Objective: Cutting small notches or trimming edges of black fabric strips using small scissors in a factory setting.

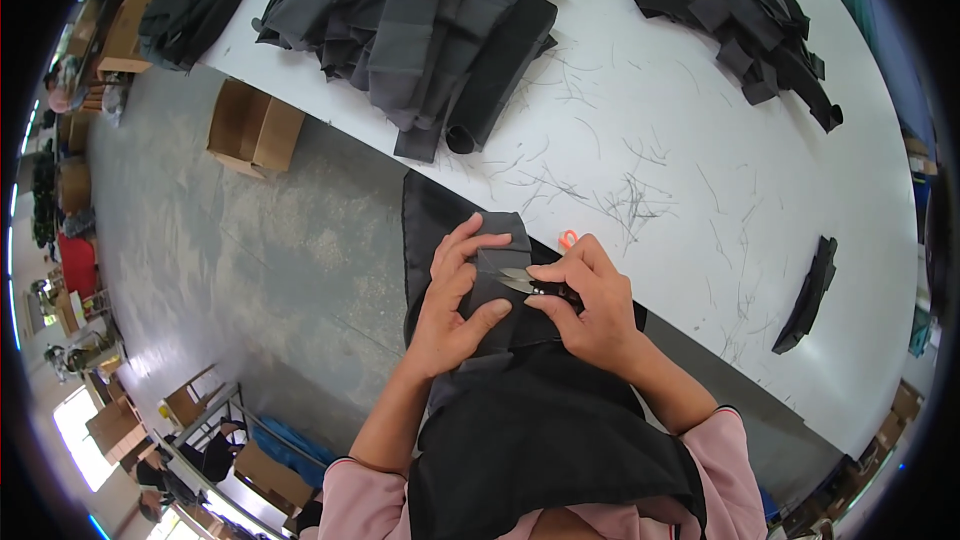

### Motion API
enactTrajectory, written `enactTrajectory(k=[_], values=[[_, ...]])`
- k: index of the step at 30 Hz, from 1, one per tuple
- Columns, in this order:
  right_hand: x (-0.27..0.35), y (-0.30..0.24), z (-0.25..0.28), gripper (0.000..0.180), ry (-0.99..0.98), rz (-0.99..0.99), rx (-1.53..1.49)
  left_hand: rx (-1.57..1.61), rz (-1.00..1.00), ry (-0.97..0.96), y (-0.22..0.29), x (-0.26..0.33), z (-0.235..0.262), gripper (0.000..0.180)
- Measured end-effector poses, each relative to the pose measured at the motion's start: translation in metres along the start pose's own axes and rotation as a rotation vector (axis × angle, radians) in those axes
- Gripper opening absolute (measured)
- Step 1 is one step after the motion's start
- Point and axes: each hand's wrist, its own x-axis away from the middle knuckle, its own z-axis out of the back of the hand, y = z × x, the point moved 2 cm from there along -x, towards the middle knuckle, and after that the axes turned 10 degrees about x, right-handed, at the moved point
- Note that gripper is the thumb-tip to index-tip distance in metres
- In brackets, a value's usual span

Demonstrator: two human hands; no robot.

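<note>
A dark grey fabric strip [492, 318] lies over the black apron on my lap, beside the table edge. Spread across it, my left hand [458, 295] presses the cloth between thumb and fingers. My right hand [590, 305] is closed around small thread snips [518, 281], whose metal blades point left onto the strip, near a thin loose thread. An orange loop [569, 239], perhaps a handle ring, shows just above my right hand. The snips' grip is mostly hidden by my fingers.
On the white table [600, 130] a large pile of dark strips [415, 30] lies at far left, a smaller pile [745, 20] at far right. One folded strip [806, 295] rests at right. Thread clippings [635, 195] litter the tabletop. A cardboard box [253, 128] stands on the floor.
</note>
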Motion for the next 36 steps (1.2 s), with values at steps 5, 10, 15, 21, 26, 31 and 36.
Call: enactTrajectory(k=[5,10,15,21,26,31,36], values=[[0.0,0.001,-0.004,0.026,0.021,0.04,0.029,-0.023,-0.002,0.006,-0.002,0.002,0.002,0.028],[0.001,-0.002,-0.004,0.024,0.027,0.04,0.053,-0.036,0.006,0.005,-0.001,0.002,0.002,0.027],[0.009,0.015,-0.012,0.023,0.127,-0.266,-0.438,-0.022,-0.002,0.031,-0.004,-0.001,-0.001,0.023],[0.026,0.01,-0.004,0.028,0.054,-0.304,-0.354,0.319,0.397,0.466,0.002,-0.019,-0.003,0.031],[0.027,-0.025,-0.002,0.043,-0.083,0.298,0.062,0.514,0.632,0.487,-0.003,-0.033,-0.003,0.033],[0.02,-0.015,-0.014,0.037,0.076,0.325,0.1,0.672,0.498,0.375,-0.021,-0.03,-0.004,0.039],[0.004,0.006,-0.008,0.009,-0.048,-0.26,-0.462,0.605,0.091,0.351,-0.014,-0.011,-0.011,0.056]])
